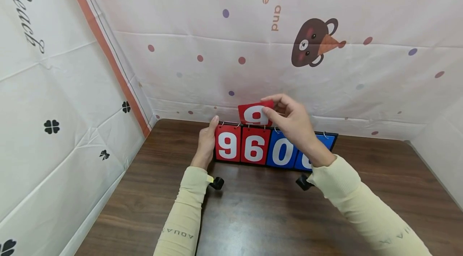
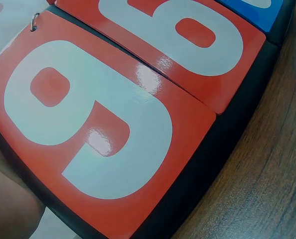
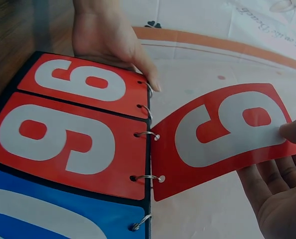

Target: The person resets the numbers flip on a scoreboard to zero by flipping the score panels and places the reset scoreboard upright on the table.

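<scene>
A tabletop flip scoreboard (image 1: 268, 149) with a black back stands on the table, its number cards hung on metal rings. Its red cards facing me read 9 (image 2: 98, 129) and 6 (image 1: 254, 148); a blue 0 card (image 1: 281, 151) follows, and the last blue card is partly covered by my right arm. At the scoreboard's left edge, my left hand (image 1: 207, 143) holds the side, thumb up along it, other fingers hidden behind. My right hand (image 1: 294, 121) pinches the free end of a raised red card (image 3: 222, 134) between thumb and fingers. This card bends upward from the second pair of rings.
Two black feet (image 1: 217, 183) jut forward from under the scoreboard onto the brown wooden table (image 1: 253, 216). Behind the table hangs a pale printed cloth (image 1: 202, 79) with dots and a bear; another cloth (image 1: 79, 159) hangs at the left.
</scene>
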`<state>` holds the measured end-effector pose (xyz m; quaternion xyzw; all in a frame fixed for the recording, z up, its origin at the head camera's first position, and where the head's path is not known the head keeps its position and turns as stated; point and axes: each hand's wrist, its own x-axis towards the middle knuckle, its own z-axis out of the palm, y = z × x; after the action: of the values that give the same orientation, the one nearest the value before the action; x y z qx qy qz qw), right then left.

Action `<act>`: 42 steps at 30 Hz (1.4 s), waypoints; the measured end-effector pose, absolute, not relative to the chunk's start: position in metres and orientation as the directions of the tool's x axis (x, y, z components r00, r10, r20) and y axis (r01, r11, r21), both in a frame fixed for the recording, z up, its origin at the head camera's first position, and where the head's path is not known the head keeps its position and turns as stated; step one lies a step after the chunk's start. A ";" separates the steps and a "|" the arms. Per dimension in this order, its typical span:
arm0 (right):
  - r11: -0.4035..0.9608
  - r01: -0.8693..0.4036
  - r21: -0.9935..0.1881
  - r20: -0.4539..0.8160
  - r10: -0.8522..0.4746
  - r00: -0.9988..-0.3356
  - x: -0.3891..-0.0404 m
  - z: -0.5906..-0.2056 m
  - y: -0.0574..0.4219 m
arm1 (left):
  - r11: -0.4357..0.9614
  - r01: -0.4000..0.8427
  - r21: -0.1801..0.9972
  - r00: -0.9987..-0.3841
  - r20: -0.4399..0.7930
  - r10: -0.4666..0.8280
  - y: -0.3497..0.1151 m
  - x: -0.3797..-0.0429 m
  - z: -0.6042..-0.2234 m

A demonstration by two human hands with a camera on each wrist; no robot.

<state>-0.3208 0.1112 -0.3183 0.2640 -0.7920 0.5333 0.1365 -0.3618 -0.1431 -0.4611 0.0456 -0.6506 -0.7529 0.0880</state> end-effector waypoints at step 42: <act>0.442 -0.882 -0.160 0.446 -0.765 -0.464 -0.288 -0.412 0.122 | -0.116 0.056 0.992 -0.979 0.031 -0.203 -0.143 -0.361 -0.460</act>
<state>-0.2883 0.1220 -0.4122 0.4934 -0.8347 0.1881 0.1562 -0.3609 -0.1432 -0.4602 0.0558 -0.6592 -0.7449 0.0867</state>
